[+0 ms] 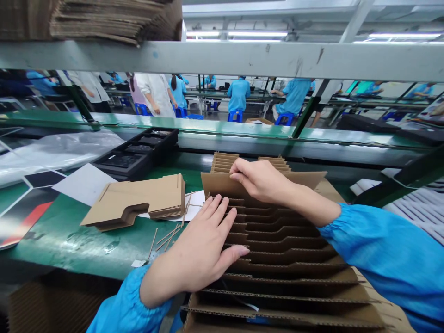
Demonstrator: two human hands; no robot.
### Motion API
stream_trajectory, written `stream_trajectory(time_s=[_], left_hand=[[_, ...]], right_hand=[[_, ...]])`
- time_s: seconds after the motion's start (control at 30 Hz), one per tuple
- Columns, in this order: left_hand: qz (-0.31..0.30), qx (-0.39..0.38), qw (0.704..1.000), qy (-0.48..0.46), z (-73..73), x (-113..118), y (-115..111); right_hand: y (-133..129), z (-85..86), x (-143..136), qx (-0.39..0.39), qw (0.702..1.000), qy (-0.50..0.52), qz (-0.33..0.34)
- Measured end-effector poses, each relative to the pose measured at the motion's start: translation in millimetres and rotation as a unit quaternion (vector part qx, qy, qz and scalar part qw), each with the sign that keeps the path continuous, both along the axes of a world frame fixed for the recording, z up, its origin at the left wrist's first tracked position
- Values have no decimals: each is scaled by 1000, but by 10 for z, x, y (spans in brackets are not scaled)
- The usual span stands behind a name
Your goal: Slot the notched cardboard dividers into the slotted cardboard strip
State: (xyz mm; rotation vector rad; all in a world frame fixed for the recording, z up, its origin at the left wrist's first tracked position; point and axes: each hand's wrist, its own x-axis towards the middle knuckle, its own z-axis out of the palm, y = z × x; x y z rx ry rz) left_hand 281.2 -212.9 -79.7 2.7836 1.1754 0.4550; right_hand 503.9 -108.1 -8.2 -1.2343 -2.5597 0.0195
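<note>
In front of me a cardboard divider rack (287,270) holds several upright slotted sheets in a row. My right hand (258,181) pinches the top edge of a cardboard sheet (217,184) at the rack's far end. That sheet stands higher than the ones nearer me. My left hand (204,238) lies with fingers spread over the left edges of the dividers, holding nothing. A stack of notched cardboard sheets (163,192) lies on the green table to the left of the rack.
Thin cardboard strips (169,236) are scattered beside the stack. Farther left are a white sheet (83,182), a black tray (138,150) and clear plastic wrap (58,150). A grey shelf beam (222,58) crosses above, bearing piled cardboard (104,21). People in blue work beyond.
</note>
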Motion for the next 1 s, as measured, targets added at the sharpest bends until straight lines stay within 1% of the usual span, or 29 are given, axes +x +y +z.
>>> stream_trajectory(time_s=[0.13,0.23,0.33,0.4,0.5,0.57,0.63,0.67,0.73,0.8,0.83,0.87,0.93,1.0], left_hand=[[-5,-4,1000,0,-1,-15,10],[-10,-8,1000,8,4,-25,11],[-14,5,1000,6,-19,-48,4],[-18,29,999,-2,-45,-77,13],[-15,67,997,-24,-72,-119,74],[6,79,996,-39,-78,-116,139],[32,75,996,-41,-83,-78,205],[39,68,996,-36,-87,-49,233],[38,56,998,-16,-103,12,270],[31,57,998,2,-123,55,282],[30,61,998,9,-133,65,281],[29,64,997,13,-140,69,279],[29,66,997,14,-152,61,273],[28,64,997,11,-157,49,268]], right_hand=[[-67,-64,19,-37,999,-32,-18],[-113,-97,32,-63,995,-75,-37],[-134,-121,33,-72,990,-114,-33],[-147,-143,42,-55,990,-129,-16],[-189,-201,90,-1,991,-133,20],[-217,-242,139,30,989,-136,47],[-219,-248,193,38,987,-145,63],[-205,-229,218,28,986,-151,69],[-145,-135,269,-26,984,-154,86],[-56,9,326,-81,984,-127,98],[-9,82,360,-86,988,-97,88],[35,145,397,-73,993,-60,69],[97,209,472,-17,1000,13,16],[112,170,532,29,998,49,-21]])
